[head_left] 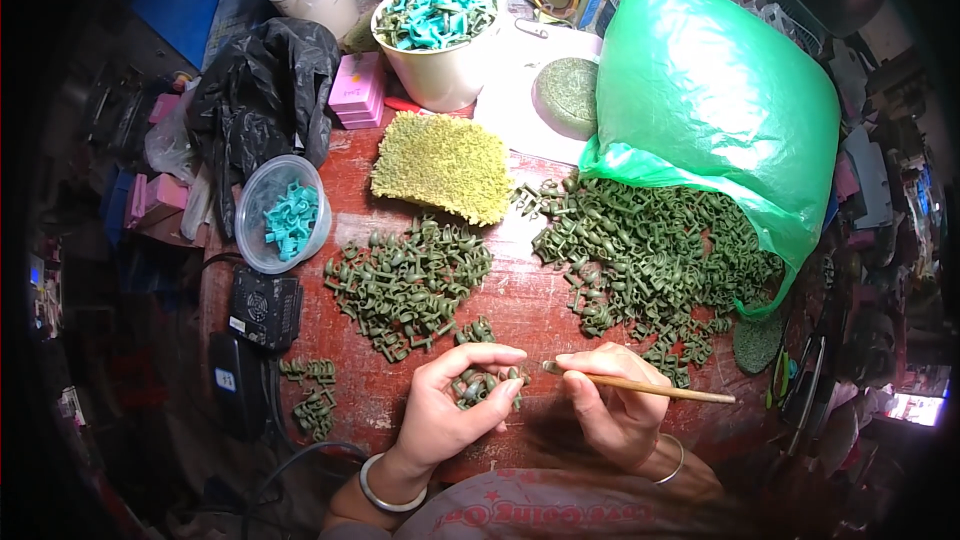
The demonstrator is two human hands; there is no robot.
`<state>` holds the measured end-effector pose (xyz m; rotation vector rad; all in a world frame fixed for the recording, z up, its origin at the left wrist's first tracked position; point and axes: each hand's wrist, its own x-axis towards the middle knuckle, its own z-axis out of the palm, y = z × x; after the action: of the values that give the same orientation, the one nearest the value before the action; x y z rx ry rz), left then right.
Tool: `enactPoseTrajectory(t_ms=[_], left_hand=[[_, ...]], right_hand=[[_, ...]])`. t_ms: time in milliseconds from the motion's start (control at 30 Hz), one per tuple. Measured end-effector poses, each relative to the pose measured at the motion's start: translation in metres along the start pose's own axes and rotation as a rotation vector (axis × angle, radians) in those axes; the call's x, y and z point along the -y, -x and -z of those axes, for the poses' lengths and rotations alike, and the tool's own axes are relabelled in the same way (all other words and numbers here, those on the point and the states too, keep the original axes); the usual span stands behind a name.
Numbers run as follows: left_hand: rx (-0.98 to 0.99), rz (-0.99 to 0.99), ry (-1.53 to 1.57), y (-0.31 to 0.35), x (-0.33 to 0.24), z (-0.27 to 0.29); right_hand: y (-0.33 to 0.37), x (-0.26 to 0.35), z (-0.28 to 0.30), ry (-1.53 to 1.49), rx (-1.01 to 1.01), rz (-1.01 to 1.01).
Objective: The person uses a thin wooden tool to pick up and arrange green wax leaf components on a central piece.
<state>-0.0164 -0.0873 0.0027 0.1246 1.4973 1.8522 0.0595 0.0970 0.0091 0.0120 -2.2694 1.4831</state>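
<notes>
hands apart: my left hand [440, 412] cupped round green pieces [474, 387], my right hand [622, 415] pinching the tool [665, 389] near its tip, all over the near part of the counter [525, 315]; i judge a steady left cup and light tip contact best; tool's long axis runs nearly left-right, tip pointing left toward the pieces, butt right, slightly nearer me

The left hand [440, 410] hides green pieces [472, 387] (partly).
</notes>
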Motion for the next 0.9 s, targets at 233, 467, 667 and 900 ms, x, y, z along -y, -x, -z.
enactPoseTrajectory(t_ms=[233, 467, 667, 900], left_hand=[[0.010, 0.013, 0.026, 0.000, 0.001, 0.002], [0.008, 0.055, 0.030, -0.001, 0.000, 0.001], [0.030, 0.105, 0.161, 0.000, -0.003, 0.003], [0.133, -0.016, 0.674, 0.001, 0.001, 0.018]], right_hand=[[-0.001, -0.001, -0.002, -0.033, -0.019, -0.010], [0.004, 0.000, -0.003, -0.135, -0.053, -0.117], [0.003, -0.001, -0.006, -0.107, -0.050, -0.116], [-0.042, -0.002, -0.017, 0.088, 0.007, -0.089]])
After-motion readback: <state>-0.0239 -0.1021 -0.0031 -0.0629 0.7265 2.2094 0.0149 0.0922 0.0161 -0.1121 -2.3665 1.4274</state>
